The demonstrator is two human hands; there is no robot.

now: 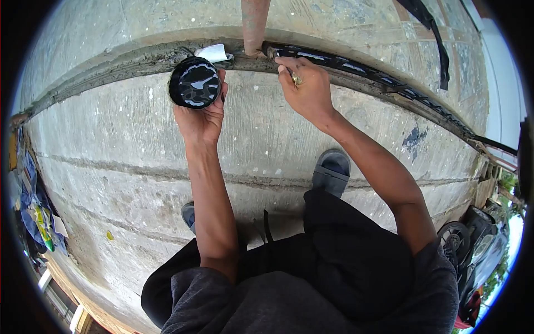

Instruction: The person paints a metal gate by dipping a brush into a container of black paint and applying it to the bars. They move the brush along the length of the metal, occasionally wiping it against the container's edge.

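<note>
A round container of glossy black paint rests in my left hand, whose fingers wrap round its underside and right side. My right hand is closed in a pinch on a small thing with a yellowish glint between the fingers; most of it is hidden, and I cannot make out what it is. The fingertips of that hand are at the left end of a long black metal bar, wet-looking and shiny, lying along the groove in the concrete.
An upright reddish-brown pole stands between my hands, beyond them. A white scrap lies behind the container. Black cloth hangs upper right. Cloths and packets are at far left, a motorcycle at far right. My sandalled feet are below.
</note>
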